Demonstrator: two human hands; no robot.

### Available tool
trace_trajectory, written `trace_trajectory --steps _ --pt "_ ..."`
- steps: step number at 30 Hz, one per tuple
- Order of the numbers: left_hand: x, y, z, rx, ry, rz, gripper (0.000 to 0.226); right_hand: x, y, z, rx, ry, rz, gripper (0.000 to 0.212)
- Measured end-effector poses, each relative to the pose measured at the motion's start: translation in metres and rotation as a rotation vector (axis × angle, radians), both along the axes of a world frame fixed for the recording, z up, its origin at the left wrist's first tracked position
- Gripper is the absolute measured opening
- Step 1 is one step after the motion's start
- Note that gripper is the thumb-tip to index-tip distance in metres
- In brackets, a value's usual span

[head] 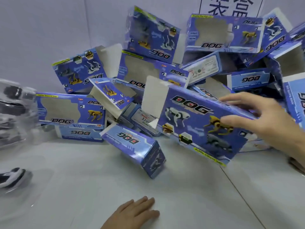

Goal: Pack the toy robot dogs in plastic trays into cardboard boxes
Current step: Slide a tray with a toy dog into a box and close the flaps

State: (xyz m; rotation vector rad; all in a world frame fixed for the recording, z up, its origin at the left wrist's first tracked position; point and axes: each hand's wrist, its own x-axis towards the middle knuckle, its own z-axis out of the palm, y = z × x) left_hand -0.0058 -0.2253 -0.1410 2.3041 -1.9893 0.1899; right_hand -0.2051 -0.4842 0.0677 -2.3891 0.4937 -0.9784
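Head view, right hand point(260, 123): at 3 o'clock, grip clamped on a blue box point(198, 129), thumb on the printed face, fingers over the top edge; wrist cut off by the frame.
Blue box: tilted, with a flap open at its 10 o'clock end.
Left hand point(137, 210): at 6 o'clock, grip apart, fingers flat on the counter point(181, 199).
Box pile point(148, 66): from 9 to 3 o'clock, jumbled, several flaps open.
Toy robot dogs in trays point(13, 113): at 9 o'clock, blurred and cut off; black-and-white shapes under clear plastic, details unreadable.
Sign point(231, 7): at 1 o'clock, characters cut off.
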Motion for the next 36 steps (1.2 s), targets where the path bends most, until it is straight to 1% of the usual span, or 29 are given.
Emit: trace_trajectory --steps 2,3,4,5,6,7,8,9,10,12,13,14,16,17,18,19,21,22,23,24,25,26,29,30,31,32,34,35,36 --pt "0.002 0.004 0.009 -0.026 0.132 -0.010 0.037 -0.020 0.007 -0.003 0.107 -0.107 0.045 0.060" --pt "0.000 0.007 0.018 -0.015 0.285 -0.021 0.021 -0.026 0.011 -0.007 0.163 -0.145 0.068 0.051" --pt "-0.001 0.012 0.022 -0.091 0.474 -0.095 0.012 -0.030 0.015 -0.013 0.233 -0.183 0.085 0.043" --pt "-0.003 0.016 0.028 -0.175 0.614 -0.110 0.015 -0.033 0.019 -0.020 0.312 -0.233 0.102 0.035" --pt "-0.004 0.021 0.029 -0.281 0.717 -0.061 0.018 -0.035 0.022 -0.029 0.383 -0.284 0.112 0.030" --pt "-0.007 0.025 0.031 -0.303 0.830 -0.034 0.022 -0.036 0.025 -0.041 0.447 -0.322 0.127 0.033" --pt "-0.009 0.027 0.035 -0.314 0.981 -0.001 0.031 -0.036 0.029 -0.055 0.519 -0.349 0.158 0.043" --pt "-0.014 0.031 0.041 -0.344 1.145 0.025 0.046 -0.034 0.037 -0.067 0.586 -0.362 0.205 0.052" --pt "-0.022 0.034 0.050 -0.394 1.273 0.049 0.063 -0.031 0.050 -0.078 0.626 -0.359 0.259 0.055" --pt "-0.032 0.040 0.068 -0.540 1.369 0.084 0.088 -0.022 0.076 -0.096 0.655 -0.280 0.342 0.056" --pt "-0.037 0.042 0.079 -0.609 1.392 0.115 0.096 -0.017 0.088 -0.103 0.667 -0.225 0.367 0.062" --pt "-0.041 0.045 0.090 -0.687 1.432 0.166 0.095 -0.012 0.096 -0.110 0.673 -0.170 0.387 0.071" --pt "-0.042 0.052 0.111 -0.853 1.557 0.283 0.077 -0.003 0.111 -0.121 0.652 -0.057 0.408 0.087" --pt "-0.041 0.056 0.119 -0.901 1.572 0.299 0.082 0.001 0.119 -0.125 0.620 0.001 0.412 0.091" --pt "-0.043 0.062 0.124 -0.924 1.544 0.315 0.087 0.005 0.127 -0.129 0.575 0.051 0.410 0.091" --pt "-0.043 0.068 0.125 -0.955 1.497 0.333 0.080 0.008 0.133 -0.133 0.520 0.087 0.392 0.088" --pt "-0.048 0.079 0.126 -1.026 1.407 0.396 0.050 0.012 0.145 -0.139 0.435 0.104 0.320 0.076" --pt "-0.050 0.082 0.124 -1.042 1.364 0.418 0.035 0.014 0.150 -0.140 0.431 0.090 0.288 0.070" --pt "-0.052 0.085 0.121 -1.041 1.312 0.434 0.025 0.014 0.153 -0.139 0.446 0.078 0.278 0.068" --pt "-0.053 0.088 0.120 -1.018 1.267 0.443 0.019 0.012 0.155 -0.136 0.472 0.061 0.296 0.071" --pt "-0.055 0.090 0.119 -0.989 1.226 0.452 0.018 0.009 0.157 -0.133 0.496 0.029 0.325 0.074" --pt "-0.057 0.093 0.119 -0.956 1.203 0.457 0.022 0.005 0.159 -0.127 0.515 -0.015 0.348 0.073" --pt "-0.062 0.102 0.127 -0.860 1.225 0.477 0.056 -0.004 0.171 -0.103 0.654 -0.134 0.357 0.047" --pt "-0.062 0.104 0.130 -0.821 1.209 0.492 0.064 -0.006 0.175 -0.095 0.706 -0.147 0.338 0.050" --pt "-0.063 0.106 0.133 -0.784 1.173 0.500 0.066 -0.006 0.178 -0.088 0.721 -0.132 0.300 0.059" --pt "-0.065 0.107 0.136 -0.743 1.136 0.503 0.066 -0.005 0.179 -0.080 0.692 -0.095 0.245 0.072" --pt "-0.065 0.106 0.141 -0.677 1.084 0.510 0.055 -0.003 0.183 -0.063 0.564 0.013 0.149 0.098" --pt "-0.064 0.105 0.143 -0.652 1.077 0.507 0.044 -0.003 0.184 -0.057 0.505 0.061 0.124 0.102" --pt "-0.064 0.105 0.146 -0.626 1.079 0.499 0.034 -0.003 0.182 -0.052 0.469 0.090 0.107 0.099"
